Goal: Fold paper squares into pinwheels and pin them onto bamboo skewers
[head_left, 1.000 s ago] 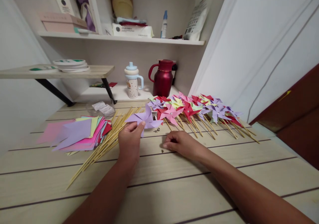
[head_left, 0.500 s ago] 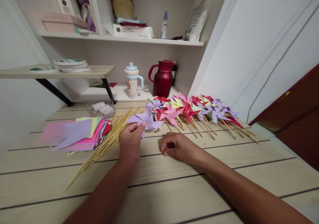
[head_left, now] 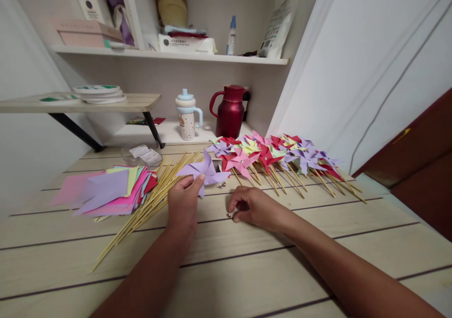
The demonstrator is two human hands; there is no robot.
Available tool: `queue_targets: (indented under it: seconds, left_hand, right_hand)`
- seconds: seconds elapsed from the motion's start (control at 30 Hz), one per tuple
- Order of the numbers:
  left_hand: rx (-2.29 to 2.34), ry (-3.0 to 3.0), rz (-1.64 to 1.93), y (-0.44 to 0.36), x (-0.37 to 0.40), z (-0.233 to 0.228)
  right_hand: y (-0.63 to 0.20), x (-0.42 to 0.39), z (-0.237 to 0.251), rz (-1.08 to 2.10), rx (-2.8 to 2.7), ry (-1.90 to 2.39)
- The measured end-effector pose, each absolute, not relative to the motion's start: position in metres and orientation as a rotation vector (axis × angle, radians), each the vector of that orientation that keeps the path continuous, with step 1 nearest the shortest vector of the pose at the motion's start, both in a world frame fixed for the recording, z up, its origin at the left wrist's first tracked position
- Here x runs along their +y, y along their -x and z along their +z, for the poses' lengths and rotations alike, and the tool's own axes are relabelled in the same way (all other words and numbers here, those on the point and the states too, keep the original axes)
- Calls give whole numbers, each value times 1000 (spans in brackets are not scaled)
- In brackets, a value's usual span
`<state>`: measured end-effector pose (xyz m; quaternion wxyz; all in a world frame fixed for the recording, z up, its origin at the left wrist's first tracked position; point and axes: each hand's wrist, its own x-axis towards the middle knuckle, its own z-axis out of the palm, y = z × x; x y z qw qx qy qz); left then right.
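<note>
My left hand (head_left: pixel 183 200) pinches a lilac paper pinwheel head (head_left: pixel 205 168) between thumb and fingers, raised a little over the table. It has no stick on it. To the right, my right hand (head_left: pixel 249 206) rests low at the tabletop, its fingers curled. A tiny metal fastener (head_left: pixel 229 215) shows at the tips of its thumb and index finger. A few more shiny fasteners (head_left: pixel 221 184) lie just beyond, beside the lilac paper.
Finished pinwheels (head_left: pixel 268 158) on sticks lie at the back right. Wooden sticks (head_left: pixel 148 205) and coloured paper sheets (head_left: pixel 109 188) lie at left, near a clear packet (head_left: pixel 146 155). Behind stand a cup (head_left: pixel 187 115), a red jug (head_left: pixel 230 113) and a small raised shelf (head_left: pixel 141 102).
My right hand's fingertips have parted slightly and the tiny fastener now shows at them. My left hand keeps the lilac paper almost where it was.
</note>
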<state>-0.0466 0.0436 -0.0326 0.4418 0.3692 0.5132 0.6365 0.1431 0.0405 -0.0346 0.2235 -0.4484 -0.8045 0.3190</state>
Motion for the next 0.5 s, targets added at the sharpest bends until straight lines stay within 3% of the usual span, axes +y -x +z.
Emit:
queue_targets:
  seconds: [0.17, 0.5]
  left_hand:
    - [1238, -890, 1580, 46, 44, -36]
    - [1185, -893, 1545, 47, 45, -38]
  right_hand:
    - [-142, 40, -33, 935, -2232, 1248]
    - [-132, 38, -38, 683, -2243, 1231]
